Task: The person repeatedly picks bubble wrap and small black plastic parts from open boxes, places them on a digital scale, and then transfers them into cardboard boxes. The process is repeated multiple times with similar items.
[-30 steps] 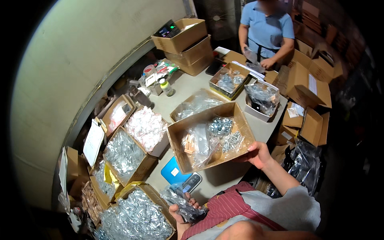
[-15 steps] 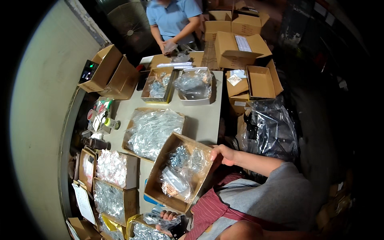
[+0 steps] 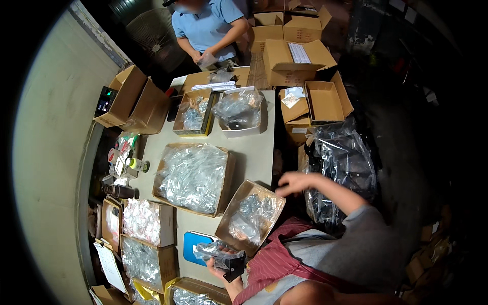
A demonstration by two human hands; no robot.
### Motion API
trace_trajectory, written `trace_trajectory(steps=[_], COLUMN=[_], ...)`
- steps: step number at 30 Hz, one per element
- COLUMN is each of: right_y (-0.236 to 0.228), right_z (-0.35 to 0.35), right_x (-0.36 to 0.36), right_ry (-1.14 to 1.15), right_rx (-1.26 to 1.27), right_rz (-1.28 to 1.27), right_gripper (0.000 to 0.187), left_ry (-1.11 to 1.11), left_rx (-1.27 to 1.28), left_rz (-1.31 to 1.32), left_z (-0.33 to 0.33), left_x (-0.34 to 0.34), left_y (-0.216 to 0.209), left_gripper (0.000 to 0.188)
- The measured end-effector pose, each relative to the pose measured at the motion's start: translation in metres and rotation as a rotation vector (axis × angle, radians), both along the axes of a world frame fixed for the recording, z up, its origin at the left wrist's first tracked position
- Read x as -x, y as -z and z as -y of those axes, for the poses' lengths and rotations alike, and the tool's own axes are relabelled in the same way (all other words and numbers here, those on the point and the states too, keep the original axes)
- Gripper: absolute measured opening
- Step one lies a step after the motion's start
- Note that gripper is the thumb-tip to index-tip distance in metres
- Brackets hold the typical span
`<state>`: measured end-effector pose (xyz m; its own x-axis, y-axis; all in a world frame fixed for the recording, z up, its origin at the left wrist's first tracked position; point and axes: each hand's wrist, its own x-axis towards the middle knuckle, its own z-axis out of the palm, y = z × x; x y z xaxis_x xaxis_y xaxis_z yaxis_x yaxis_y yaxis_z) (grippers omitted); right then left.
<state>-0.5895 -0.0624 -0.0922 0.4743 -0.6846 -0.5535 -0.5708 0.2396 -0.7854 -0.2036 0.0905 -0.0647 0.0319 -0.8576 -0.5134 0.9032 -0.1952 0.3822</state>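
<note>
My left hand (image 3: 217,270) is closed on a clear plastic bag (image 3: 207,249) with a black bracket-like metal part (image 3: 234,268) at its right end. A small cardboard box (image 3: 224,226) rests at the near right edge of the table, holding bags of small metal and copper-coloured parts (image 3: 249,230). My right hand (image 3: 295,182) hovers just off this box's right rim, slightly blurred, with bent fingers and nothing visible in it. Left of the small box stands a larger cardboard box (image 3: 223,179) full of clear plastic bags (image 3: 193,175).
A blue flat item (image 3: 190,249) lies beside my left hand. Boxes of bagged parts (image 3: 140,262) line the left side. Two open boxes (image 3: 192,114) sit farther back, before a co-worker in blue (image 3: 208,28). Black parts in plastic (image 3: 340,173) stand right of the table.
The small box has come down rightward onto the table edge, and my right hand has let go of its rim. My left hand has risen into fuller view with the bagged part.
</note>
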Motion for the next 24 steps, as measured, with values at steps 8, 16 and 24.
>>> trace_trajectory(steps=[8,16,24], right_y=[0.099,0.101,0.065], right_z=[0.127,0.128,0.106], right_x=[0.206,0.211,0.241], right_ry=[0.623,0.569,0.402], right_rx=[0.769,0.673,0.920], right_rz=[-1.123,-1.061,-0.974], right_gripper=[0.032,0.017,0.027], left_ry=[-0.057,-0.242,-0.320], left_rx=[-0.066,-0.101,-0.189], left_rz=[0.032,0.135,0.436], left_z=[0.010,-0.008,-0.005], left_x=[0.001,-0.037,-0.032], left_y=[-0.003,0.022,0.022], left_gripper=[0.051,0.044,0.040])
